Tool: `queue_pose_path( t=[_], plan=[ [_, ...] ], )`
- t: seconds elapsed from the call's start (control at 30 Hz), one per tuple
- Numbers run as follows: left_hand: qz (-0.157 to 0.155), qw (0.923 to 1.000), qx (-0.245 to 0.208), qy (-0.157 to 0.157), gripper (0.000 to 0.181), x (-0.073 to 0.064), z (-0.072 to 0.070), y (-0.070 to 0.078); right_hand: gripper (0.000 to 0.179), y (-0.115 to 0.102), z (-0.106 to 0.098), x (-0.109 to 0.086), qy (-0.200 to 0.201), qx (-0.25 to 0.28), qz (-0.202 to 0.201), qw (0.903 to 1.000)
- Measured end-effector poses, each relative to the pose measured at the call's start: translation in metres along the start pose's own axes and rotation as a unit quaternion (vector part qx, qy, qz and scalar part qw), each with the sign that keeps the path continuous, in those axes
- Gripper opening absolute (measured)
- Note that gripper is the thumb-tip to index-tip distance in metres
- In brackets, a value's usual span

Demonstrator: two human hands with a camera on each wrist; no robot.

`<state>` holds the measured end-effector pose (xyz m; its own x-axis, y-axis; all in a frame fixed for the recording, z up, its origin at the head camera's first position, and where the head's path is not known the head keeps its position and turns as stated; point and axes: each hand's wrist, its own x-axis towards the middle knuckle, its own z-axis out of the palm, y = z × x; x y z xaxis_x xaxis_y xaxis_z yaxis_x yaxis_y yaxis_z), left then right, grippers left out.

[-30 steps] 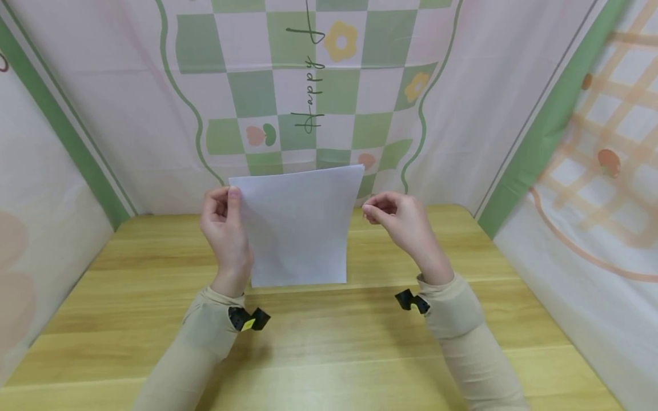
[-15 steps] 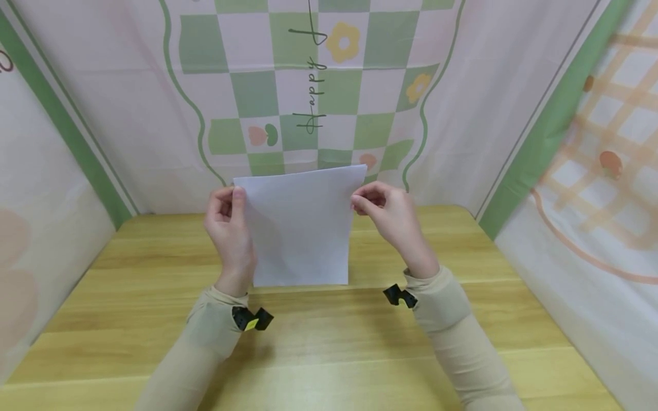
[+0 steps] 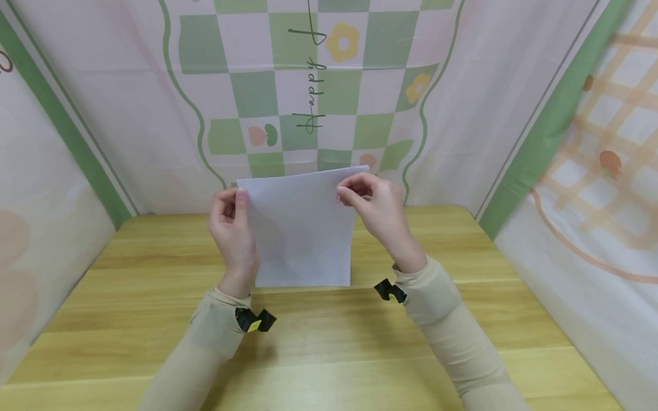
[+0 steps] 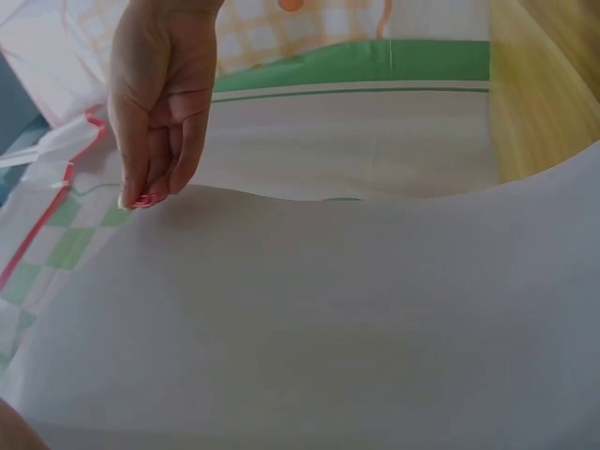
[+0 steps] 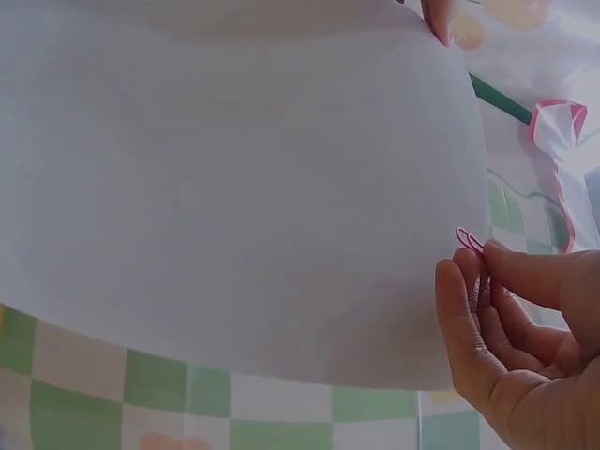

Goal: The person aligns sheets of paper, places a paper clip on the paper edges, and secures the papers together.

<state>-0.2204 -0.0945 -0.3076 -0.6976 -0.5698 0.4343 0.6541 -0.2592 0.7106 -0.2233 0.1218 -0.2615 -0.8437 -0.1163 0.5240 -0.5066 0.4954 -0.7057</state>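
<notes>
My left hand (image 3: 231, 228) pinches a white sheet of paper (image 3: 298, 234) near its upper left corner, thumb on the near face. The paper stands upright above the table, its upper edge slightly bowed. Between the thumb and fingers of my right hand (image 3: 377, 211) is a small pink paper clip (image 5: 469, 239), its looped end sticking out toward the sheet. In the head view those fingertips overlap the paper near its upper right corner. From the left wrist view, the clip (image 4: 145, 200) shows right at the paper's edge.
A wood-grain table (image 3: 319, 354) lies beneath both forearms. Behind it hangs a curtain (image 3: 252, 94) with green checks, flowers and lettering; more printed cloth (image 3: 581, 217) closes in the sides. Small black cameras (image 3: 255, 321) sit on the wrists.
My right hand has moved left and slightly up with the paper clip, from beside the paper to over its upper right part. My left hand and the paper have shifted slightly right.
</notes>
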Motion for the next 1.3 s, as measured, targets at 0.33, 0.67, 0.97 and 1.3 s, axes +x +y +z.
queue_pose_path(
  t=[0.33, 0.67, 0.97, 1.3],
  plan=[
    [-0.002, 0.9999, 0.013, -0.006, 0.008, -0.001, 0.002, 0.000, 0.018, -0.009, 0.007, 0.006, 0.021, 0.009, -0.028, 0.9994],
    [0.003, 0.9996, 0.024, -0.011, 0.006, -0.002, 0.003, 0.000, 0.018, -0.019, 0.014, 0.010, 0.025, 0.027, -0.031, 0.9988],
    [-0.004, 0.9989, 0.042, -0.020, 0.020, -0.005, 0.003, 0.000, 0.017, -0.029, 0.022, 0.015, 0.029, 0.047, -0.042, 0.9976],
    [0.006, 0.9994, 0.030, -0.018, 0.012, -0.005, 0.003, -0.002, 0.015, -0.034, 0.029, 0.019, 0.028, 0.070, -0.058, 0.9955]
  ],
)
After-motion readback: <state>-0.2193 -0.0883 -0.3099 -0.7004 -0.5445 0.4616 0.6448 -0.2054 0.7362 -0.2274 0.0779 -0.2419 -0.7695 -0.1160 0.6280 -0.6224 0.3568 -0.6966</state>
